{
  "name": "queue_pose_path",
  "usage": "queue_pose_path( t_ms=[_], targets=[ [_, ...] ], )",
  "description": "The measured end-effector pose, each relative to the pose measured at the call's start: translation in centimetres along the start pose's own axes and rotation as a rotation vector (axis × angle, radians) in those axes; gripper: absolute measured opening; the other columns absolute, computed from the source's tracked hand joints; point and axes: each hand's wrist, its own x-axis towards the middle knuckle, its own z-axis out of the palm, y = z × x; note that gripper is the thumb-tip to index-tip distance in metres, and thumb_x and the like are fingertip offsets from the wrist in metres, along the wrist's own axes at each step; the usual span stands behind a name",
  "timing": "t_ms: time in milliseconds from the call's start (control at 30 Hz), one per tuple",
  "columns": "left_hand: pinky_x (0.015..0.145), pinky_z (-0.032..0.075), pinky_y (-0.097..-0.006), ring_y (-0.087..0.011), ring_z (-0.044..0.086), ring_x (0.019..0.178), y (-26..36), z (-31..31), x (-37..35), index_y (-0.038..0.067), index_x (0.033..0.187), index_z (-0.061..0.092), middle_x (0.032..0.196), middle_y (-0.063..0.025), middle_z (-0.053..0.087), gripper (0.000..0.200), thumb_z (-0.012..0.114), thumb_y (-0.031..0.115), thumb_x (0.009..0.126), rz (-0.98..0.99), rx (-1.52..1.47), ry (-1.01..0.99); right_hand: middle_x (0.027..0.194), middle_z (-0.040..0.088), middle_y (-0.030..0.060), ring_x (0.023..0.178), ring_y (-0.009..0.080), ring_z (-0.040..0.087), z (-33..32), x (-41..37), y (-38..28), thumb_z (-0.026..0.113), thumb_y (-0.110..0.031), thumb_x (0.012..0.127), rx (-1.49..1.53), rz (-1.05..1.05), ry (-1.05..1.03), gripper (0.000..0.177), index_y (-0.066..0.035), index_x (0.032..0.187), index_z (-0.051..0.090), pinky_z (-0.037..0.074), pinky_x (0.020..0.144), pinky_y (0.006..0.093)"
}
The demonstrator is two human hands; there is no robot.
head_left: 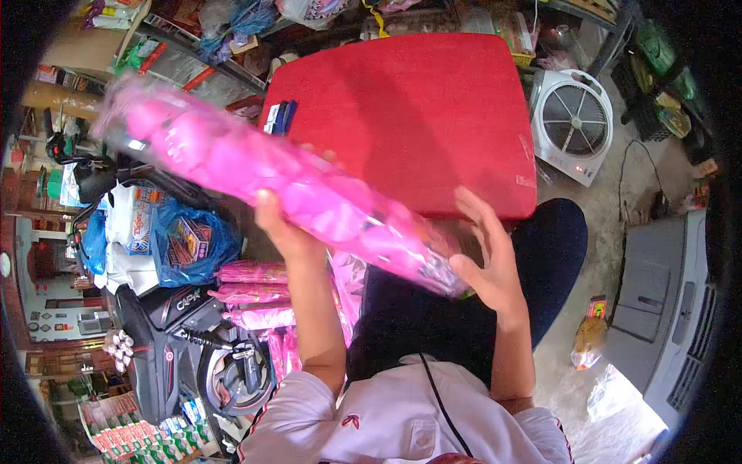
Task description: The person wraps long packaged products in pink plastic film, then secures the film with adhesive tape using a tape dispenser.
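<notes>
A long clear plastic sleeve of round pink items slants across in front of me, its upper end out to the left and its lower end by my right hand. My left hand is wrapped round the middle of it from below, the thumb on the near side and fingertips showing beyond. At the lower end, my right hand has its fingers spread, with the thumb right at the sleeve's tip. The sleeve overlaps the left part of a red table in this view.
A small blue-and-white box lies on the table's left edge. A white box fan stands to the right. On the left are a motorbike, a blue plastic bag and several pink packages. A grey cabinet stands far right.
</notes>
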Motion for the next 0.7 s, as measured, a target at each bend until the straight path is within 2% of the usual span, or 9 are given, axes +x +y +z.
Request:
queue_pose_path(
  t_ms=[100,167,233,367,433,467,567,667,700],
  targets=[
    [0.099,0.052,-0.0590,-0.0381,0.065,0.116,-2.5,-1.5,-2.2,-0.004,0.144,0.044,0.129,-0.0204,0.062,0.083,0.064,0.056,0.090,-0.128,0.190,-0.093,0.155,0.047,0.0220,0.146,0.0324,0.045,0.6,-0.1,-1.5,0.087,-0.033,0.079,-0.104,0.024,-0.064,0.099,0.002,0.157,0.037,0.035,0.119,0.0438],
    [0.093,0.055,-0.0439,-0.0267,0.067,0.107,-4.7,-1.4,-3.9,-0.002,0.137,0.051,0.120,-0.0152,0.067,0.065,0.076,0.032,0.088,-0.156,0.307,-0.002,0.157,0.045,0.0248,0.147,0.0338,0.044,1.2,0.2,-2.4,0.087,-0.033,0.079,-0.323,-0.029,-0.104,0.101,0.003,0.157,0.034,0.033,0.120,0.0432],
    [0.088,0.056,-0.0354,-0.0194,0.068,0.098,-5.1,0.7,-5.2,-0.001,0.129,0.056,0.111,-0.0113,0.070,0.055,0.082,0.018,0.085,-0.141,0.429,0.004,0.154,0.047,0.0270,0.146,0.0335,0.045,1.8,0.5,-2.5,0.086,-0.028,0.082,-0.235,-0.001,-0.126,0.098,0.006,0.157,0.033,0.032,0.121,0.0419],
    [0.085,0.056,-0.0331,-0.0144,0.069,0.092,-3.5,5.3,-5.9,-0.002,0.116,0.065,0.103,-0.0077,0.073,0.044,0.085,0.011,0.079,-0.079,0.502,-0.142,0.151,0.050,0.0257,0.143,0.0319,0.047,2.5,1.2,-1.9,0.087,-0.022,0.080,-0.122,-0.018,-0.060,0.096,0.006,0.156,0.035,0.035,0.120,0.0422],
    [0.086,0.056,-0.0329,-0.0145,0.069,0.093,-4.0,5.5,-6.0,-0.001,0.118,0.065,0.105,-0.0081,0.073,0.046,0.085,0.011,0.079,-0.078,0.536,-0.218,0.149,0.051,0.0243,0.141,0.0312,0.050,2.5,1.3,-1.9,0.089,-0.019,0.077,-0.022,-0.012,-0.041,0.097,0.005,0.155,0.037,0.037,0.118,0.0420],
    [0.087,0.056,-0.0325,-0.0143,0.069,0.094,-4.5,5.7,-5.9,-0.001,0.122,0.064,0.106,-0.0083,0.073,0.049,0.086,0.011,0.079,-0.087,0.465,-0.246,0.140,0.058,0.0140,0.129,0.0215,0.056,2.2,1.5,-2.4,0.085,-0.010,0.076,-0.254,-0.057,-0.067,0.088,0.005,0.151,0.041,0.042,0.112,0.0366],
    [0.089,0.056,-0.0331,-0.0139,0.069,0.096,-5.4,5.8,-5.7,-0.001,0.123,0.063,0.107,-0.0082,0.073,0.051,0.086,0.011,0.080,-0.218,0.374,-0.206,0.132,0.063,0.0114,0.121,0.0203,0.061,2.5,1.5,-2.4,0.085,-0.009,0.075,-0.392,-0.088,-0.006,0.081,0.004,0.145,0.046,0.046,0.108,0.0362],
    [0.090,0.056,-0.0342,-0.0143,0.069,0.100,-5.5,5.9,-5.6,-0.001,0.123,0.063,0.109,-0.0094,0.073,0.051,0.086,0.012,0.079,-0.278,0.325,-0.219,0.129,0.062,0.0176,0.122,0.0287,0.061,1.9,1.8,-2.8,0.090,-0.017,0.073,-0.437,-0.043,-0.070,0.082,0.003,0.141,0.050,0.047,0.106,0.0430],
    [0.090,0.056,-0.0344,-0.0146,0.069,0.100,-5.8,5.8,-5.7,-0.001,0.123,0.063,0.110,-0.0097,0.073,0.052,0.087,0.012,0.079,-0.249,0.339,-0.233,0.129,0.062,0.0166,0.121,0.0273,0.061,1.6,1.9,-2.5,0.089,-0.016,0.073,-0.329,-0.001,-0.082,0.079,0.003,0.140,0.051,0.048,0.105,0.0424]
  ],
)
